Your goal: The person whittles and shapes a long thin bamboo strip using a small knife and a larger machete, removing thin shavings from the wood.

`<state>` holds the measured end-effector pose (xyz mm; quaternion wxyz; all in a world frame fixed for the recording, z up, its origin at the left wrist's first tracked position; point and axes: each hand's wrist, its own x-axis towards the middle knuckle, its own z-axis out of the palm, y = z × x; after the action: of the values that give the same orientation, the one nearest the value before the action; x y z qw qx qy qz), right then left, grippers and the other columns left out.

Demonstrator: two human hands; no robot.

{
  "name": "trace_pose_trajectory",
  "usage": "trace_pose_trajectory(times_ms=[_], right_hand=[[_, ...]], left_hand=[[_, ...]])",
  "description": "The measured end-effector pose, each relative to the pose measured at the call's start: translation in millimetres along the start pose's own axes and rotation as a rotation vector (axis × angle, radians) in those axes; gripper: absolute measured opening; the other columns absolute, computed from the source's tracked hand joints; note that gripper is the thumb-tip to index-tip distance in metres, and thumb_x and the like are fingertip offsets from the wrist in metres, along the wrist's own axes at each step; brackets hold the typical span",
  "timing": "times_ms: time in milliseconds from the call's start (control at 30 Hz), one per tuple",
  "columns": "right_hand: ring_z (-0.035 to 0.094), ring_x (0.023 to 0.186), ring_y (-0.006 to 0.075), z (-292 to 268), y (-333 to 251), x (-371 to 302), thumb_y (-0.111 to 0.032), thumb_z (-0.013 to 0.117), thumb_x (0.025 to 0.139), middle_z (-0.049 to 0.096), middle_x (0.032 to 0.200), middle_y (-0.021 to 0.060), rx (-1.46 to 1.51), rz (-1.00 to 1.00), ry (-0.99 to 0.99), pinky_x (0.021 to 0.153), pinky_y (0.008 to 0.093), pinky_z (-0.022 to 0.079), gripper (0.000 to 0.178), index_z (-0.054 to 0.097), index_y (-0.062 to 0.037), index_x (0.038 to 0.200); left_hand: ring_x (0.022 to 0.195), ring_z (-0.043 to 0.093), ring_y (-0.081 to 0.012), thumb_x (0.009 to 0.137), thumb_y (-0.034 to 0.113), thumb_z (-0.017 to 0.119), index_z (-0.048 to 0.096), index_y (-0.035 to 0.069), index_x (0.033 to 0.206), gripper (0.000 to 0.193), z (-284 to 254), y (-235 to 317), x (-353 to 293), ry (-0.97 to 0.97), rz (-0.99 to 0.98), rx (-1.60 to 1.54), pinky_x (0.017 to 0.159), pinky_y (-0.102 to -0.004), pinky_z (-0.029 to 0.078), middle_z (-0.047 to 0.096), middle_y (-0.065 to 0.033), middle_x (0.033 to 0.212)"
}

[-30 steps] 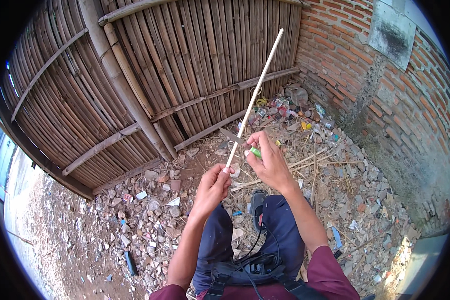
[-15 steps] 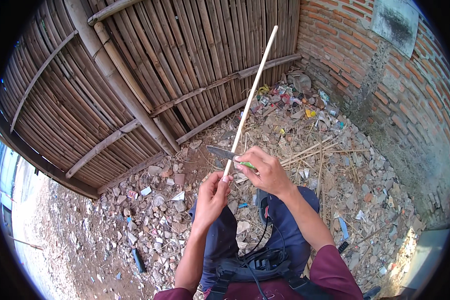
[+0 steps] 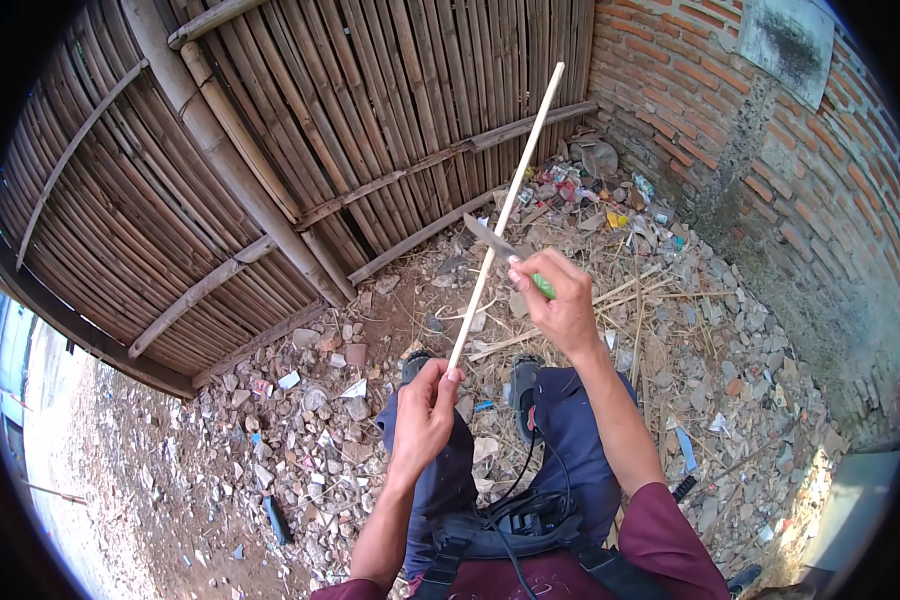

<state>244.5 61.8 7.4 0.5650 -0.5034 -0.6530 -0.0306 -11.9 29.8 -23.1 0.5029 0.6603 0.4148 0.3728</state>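
A long, pale strip that looks like split bamboo (image 3: 522, 165) slants up and away from my lap. My left hand (image 3: 425, 410) is closed around its near end, thumb pressed along it. In my right hand (image 3: 562, 300) is a knife (image 3: 491, 238) with a green handle, gripped in a closed fist. The grey blade crosses the strip partway up, its tip pointing to the far left. Whether the edge touches the strip I cannot tell for certain. My fingers hide much of the handle.
A bamboo-slat wall (image 3: 400, 100) stands ahead and left, meeting a brick wall (image 3: 670, 120) on the right. Stones and litter (image 3: 310, 430) cover the ground. Thin cut strips (image 3: 630, 295) lie beyond my right knee. Litter is heaped in the corner, and a cable (image 3: 525, 480) hangs over my lap.
My right hand has moved the knife away from me, up along the strip and slightly right. My left hand keeps its grip, a little lower, and the strip's far end has dipped slightly.
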Motion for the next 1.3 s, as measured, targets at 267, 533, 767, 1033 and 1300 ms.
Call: trace_pose_trajectory(times_ms=[267, 533, 767, 1033, 1300], right_hand=[[0.076, 0.076, 0.0269, 2, -12, -10, -0.001, 0.074, 0.091, 0.073, 0.087, 0.0118, 0.108, 0.325, -0.113, 0.068, 0.0387, 0.059, 0.015, 0.072, -0.0029, 0.106], [0.069, 0.071, 0.0393, 33, -24, -34, 0.004, 0.068, 0.086, 0.066, 0.082, 0.0173, -0.168, 0.073, -0.059, 0.064, 0.0474, 0.055, 0.013, 0.069, 0.0017, 0.099], [0.070, 0.072, 0.0399, 27, -25, -38, 0.000, 0.068, 0.083, 0.069, 0.086, 0.0149, -0.223, 0.086, -0.160, 0.061, 0.0494, 0.055, 0.010, 0.063, -0.0043, 0.090], [0.068, 0.065, 0.0360, 25, -20, -30, -0.002, 0.066, 0.083, 0.067, 0.075, 0.0104, -0.258, 0.074, -0.055, 0.056, 0.0487, 0.050, 0.007, 0.063, -0.0077, 0.084], [0.068, 0.064, 0.0364, 18, -12, -21, -0.004, 0.067, 0.085, 0.068, 0.074, 0.0121, -0.286, 0.080, 0.069, 0.056, 0.0470, 0.049, 0.004, 0.064, -0.0064, 0.084]], left_hand=[[0.060, 0.043, -0.0045, 0.111, 0.017, 0.059, 0.066, -0.001, 0.106, 0.019, 2, 7, -8, 0.053, -0.062, 0.025, 0.054, -0.0274, 0.035, 0.053, 0.0026, 0.065], [0.059, 0.048, -0.0046, 0.111, 0.014, 0.060, 0.066, -0.002, 0.109, 0.017, 16, 12, 0, 0.052, -0.004, 0.025, 0.053, -0.0271, 0.039, 0.057, -0.0004, 0.066], [0.058, 0.049, -0.0048, 0.110, 0.013, 0.061, 0.066, -0.001, 0.111, 0.015, 15, 15, -4, 0.148, 0.104, 0.123, 0.052, -0.0271, 0.039, 0.058, -0.0020, 0.066], [0.056, 0.044, -0.0046, 0.110, 0.011, 0.062, 0.068, -0.001, 0.110, 0.014, 15, 34, -19, 0.112, 0.108, 0.129, 0.050, -0.0278, 0.035, 0.057, -0.0017, 0.065], [0.057, 0.042, -0.0038, 0.111, 0.011, 0.060, 0.070, 0.000, 0.111, 0.015, 20, 35, -32, 0.062, 0.085, 0.050, 0.050, -0.0271, 0.032, 0.053, 0.0012, 0.064]])
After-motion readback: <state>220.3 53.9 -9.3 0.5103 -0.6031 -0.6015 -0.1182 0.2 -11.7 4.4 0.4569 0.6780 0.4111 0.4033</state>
